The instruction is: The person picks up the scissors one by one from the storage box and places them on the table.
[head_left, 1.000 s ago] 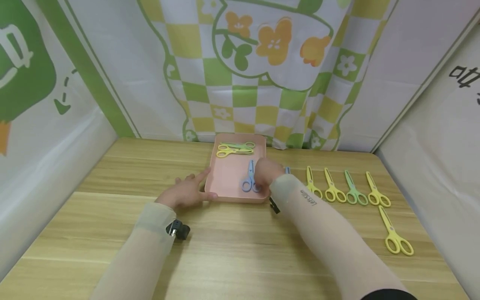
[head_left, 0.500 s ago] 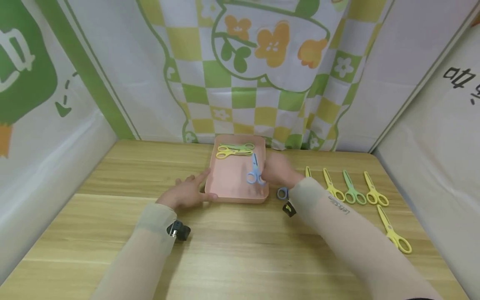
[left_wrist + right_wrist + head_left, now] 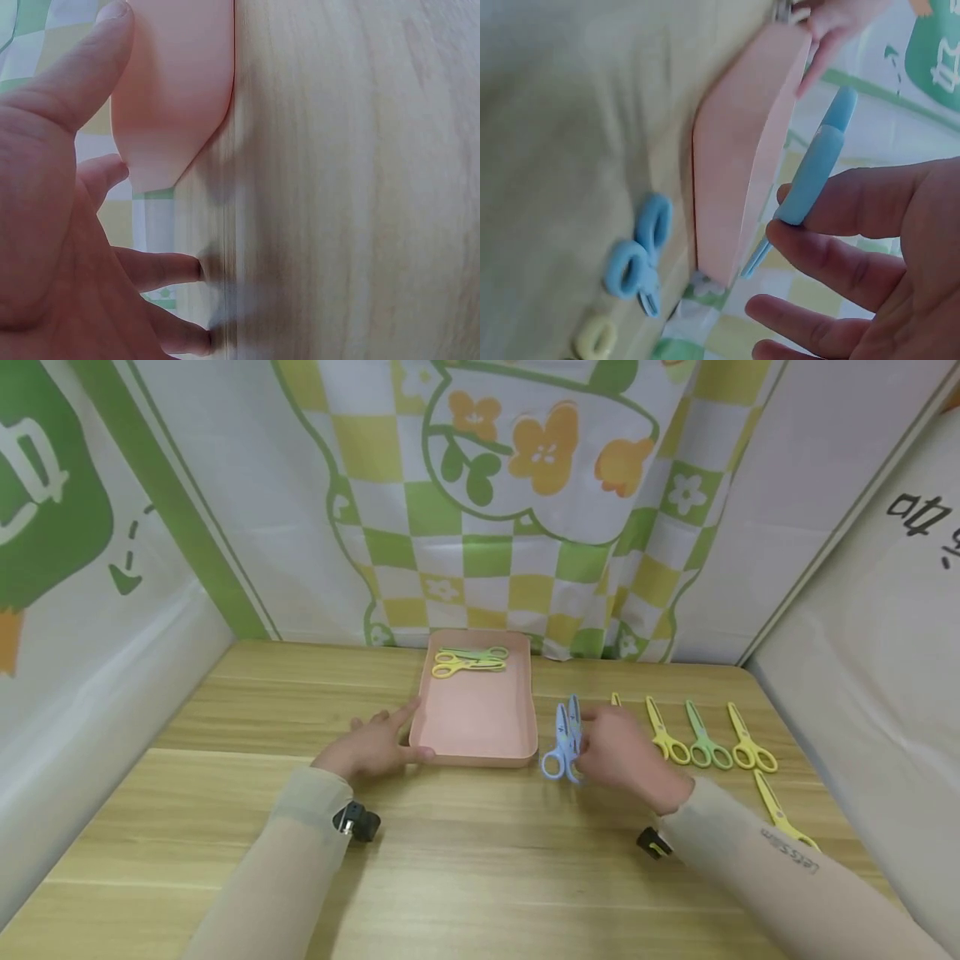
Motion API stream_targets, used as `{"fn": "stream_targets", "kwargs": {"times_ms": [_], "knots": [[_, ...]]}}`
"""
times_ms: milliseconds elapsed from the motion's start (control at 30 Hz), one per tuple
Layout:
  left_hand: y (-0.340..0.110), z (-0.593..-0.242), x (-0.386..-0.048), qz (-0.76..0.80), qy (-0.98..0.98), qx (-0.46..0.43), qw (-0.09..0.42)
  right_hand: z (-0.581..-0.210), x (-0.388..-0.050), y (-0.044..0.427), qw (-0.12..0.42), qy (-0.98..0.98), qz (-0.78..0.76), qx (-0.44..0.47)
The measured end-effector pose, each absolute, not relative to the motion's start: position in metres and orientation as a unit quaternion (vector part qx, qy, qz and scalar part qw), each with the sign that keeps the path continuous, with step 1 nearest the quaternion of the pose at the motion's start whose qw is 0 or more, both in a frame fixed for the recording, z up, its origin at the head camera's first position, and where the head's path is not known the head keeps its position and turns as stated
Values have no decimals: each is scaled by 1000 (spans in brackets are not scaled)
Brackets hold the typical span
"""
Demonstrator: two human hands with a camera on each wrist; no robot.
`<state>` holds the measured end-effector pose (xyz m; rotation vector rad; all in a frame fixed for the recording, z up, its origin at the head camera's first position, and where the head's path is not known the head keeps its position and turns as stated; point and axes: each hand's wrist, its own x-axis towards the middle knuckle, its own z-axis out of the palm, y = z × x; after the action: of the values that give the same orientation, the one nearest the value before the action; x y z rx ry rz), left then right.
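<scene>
Between thumb and fingers, my right hand (image 3: 622, 753) pinches a pair of light blue scissors (image 3: 814, 172) by the handle, raised above the wooden table. A second blue pair (image 3: 641, 262) lies on the table; in the head view the two overlap just right of the pink tray (image 3: 474, 758). My left hand (image 3: 367, 745) is spread at the tray's left side. Its thumb and index finger touch the tray wall (image 3: 180, 67), while other fingertips rest on the table. Inside the tray's far end lie yellow scissors (image 3: 446, 665) and green scissors (image 3: 497, 653).
Right of my right hand stand in a row yellow scissors (image 3: 666, 739), green scissors (image 3: 703, 743) and more yellow scissors (image 3: 748, 743). Another yellow pair (image 3: 780, 814) lies nearer, partly behind my forearm. A yellow blade tip (image 3: 616, 698) shows behind my hand. A checkered curtain (image 3: 487, 560) hangs behind the tray.
My right hand has lifted the blue scissors out of the tray and carried them right, beside the other blue pair. The left hand stays in place at the tray.
</scene>
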<state>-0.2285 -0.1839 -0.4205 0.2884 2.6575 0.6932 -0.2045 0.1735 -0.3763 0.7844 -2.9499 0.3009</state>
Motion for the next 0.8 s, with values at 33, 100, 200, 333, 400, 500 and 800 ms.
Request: {"fn": "stream_targets", "kwargs": {"times_ms": [33,100,200,333,400,500,800], "knots": [[-184,-420,-228,247,945,101,189,-378,-198,176,36,-962,100,252],[-183,-420,-228,248,945,101,189,-381,-185,179,32,-962,101,252],[-183,-421,-228,248,945,98,191,-388,-167,180,26,-960,95,263],[-184,-422,-228,247,945,96,191,-399,-152,178,17,-956,76,282],[-185,-422,-228,248,945,95,191,-404,-147,176,13,-956,67,285],[-185,-421,-228,250,944,94,191,-410,-143,173,-4,-960,68,273],[-184,-421,-228,252,944,92,194,-412,-135,170,-19,-969,50,242]]}}
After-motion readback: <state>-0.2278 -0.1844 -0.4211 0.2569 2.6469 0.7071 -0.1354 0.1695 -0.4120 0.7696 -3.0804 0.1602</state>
